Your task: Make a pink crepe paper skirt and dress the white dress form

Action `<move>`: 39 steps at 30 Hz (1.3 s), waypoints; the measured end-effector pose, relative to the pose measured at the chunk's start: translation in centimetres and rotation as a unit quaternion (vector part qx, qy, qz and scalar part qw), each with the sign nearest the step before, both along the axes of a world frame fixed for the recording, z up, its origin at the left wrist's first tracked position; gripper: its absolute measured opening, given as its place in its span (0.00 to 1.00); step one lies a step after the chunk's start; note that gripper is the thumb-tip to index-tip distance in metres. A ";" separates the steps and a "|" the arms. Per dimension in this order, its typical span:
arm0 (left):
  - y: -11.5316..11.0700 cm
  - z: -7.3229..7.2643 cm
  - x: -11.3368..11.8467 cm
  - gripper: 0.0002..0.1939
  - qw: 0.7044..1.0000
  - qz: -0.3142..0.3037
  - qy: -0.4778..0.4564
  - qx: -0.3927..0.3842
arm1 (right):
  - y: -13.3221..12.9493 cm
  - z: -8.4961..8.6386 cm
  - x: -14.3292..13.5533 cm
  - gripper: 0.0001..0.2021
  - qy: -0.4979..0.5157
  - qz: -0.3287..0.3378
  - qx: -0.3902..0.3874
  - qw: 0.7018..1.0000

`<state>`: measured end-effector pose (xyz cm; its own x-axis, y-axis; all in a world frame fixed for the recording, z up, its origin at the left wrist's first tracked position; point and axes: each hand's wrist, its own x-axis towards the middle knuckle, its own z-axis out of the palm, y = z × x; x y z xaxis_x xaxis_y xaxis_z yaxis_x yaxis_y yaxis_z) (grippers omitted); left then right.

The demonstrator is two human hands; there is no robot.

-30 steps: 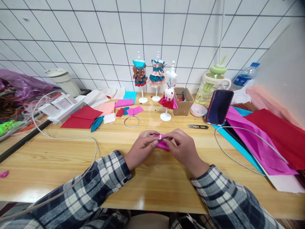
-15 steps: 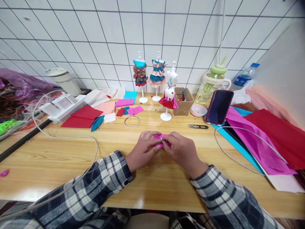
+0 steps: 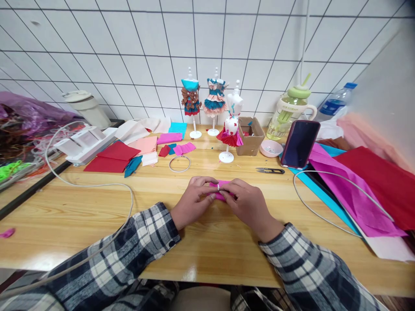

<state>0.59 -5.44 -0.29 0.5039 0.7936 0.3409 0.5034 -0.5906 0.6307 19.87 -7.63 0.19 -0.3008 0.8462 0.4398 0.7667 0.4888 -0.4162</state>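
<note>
Between my hands, near the middle of the wooden table [image 3: 106, 216], lies a small magenta piece [image 3: 223, 197]. My left hand [image 3: 196, 201] has its fingers closed on the piece's left side. From the right, my right hand [image 3: 248, 203] pinches the same piece, its fingertips meeting those of my left hand. A tiny white bit [image 3: 218, 187] shows at the fingertips. Just beyond my hands are a metal ring [image 3: 179, 164] on the left and black thread snips [image 3: 270, 171] on the right.
Three small dress forms [image 3: 226, 157] stand at the back, beside a cardboard box [image 3: 253, 144] and a pink bowl [image 3: 271, 148]. A phone [image 3: 299, 144] leans upright. Coloured sheets [image 3: 350, 190] lie right; a power strip [image 3: 92, 147] and cable sit left.
My fingertips have shifted slightly on the magenta piece, and more of its far edge shows. The view has moved a little.
</note>
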 end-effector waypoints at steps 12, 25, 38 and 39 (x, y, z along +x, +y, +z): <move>-0.4 0.0 0.3 0.09 0.997 0.016 0.051 0.052 | 0.1 0.1 -0.6 0.04 0.076 -0.025 -0.055 0.995; 0.1 0.2 0.3 0.05 0.998 0.060 -0.003 0.033 | -0.1 -0.1 -1.5 0.04 0.186 -0.017 -0.084 0.979; 0.1 0.3 0.1 0.06 0.988 0.070 0.063 0.124 | 0.0 -0.4 -1.6 0.05 0.199 -0.024 -0.111 0.973; 0.0 0.4 0.1 0.06 0.986 0.066 0.076 0.134 | 0.0 -0.4 -1.6 0.04 0.201 -0.027 -0.118 0.972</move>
<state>0.70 -5.46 0.06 0.4631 0.7482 0.4751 0.6644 -0.6479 0.3727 18.28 -7.60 -0.22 -0.0979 0.9475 0.3044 0.5407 0.3075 -0.7830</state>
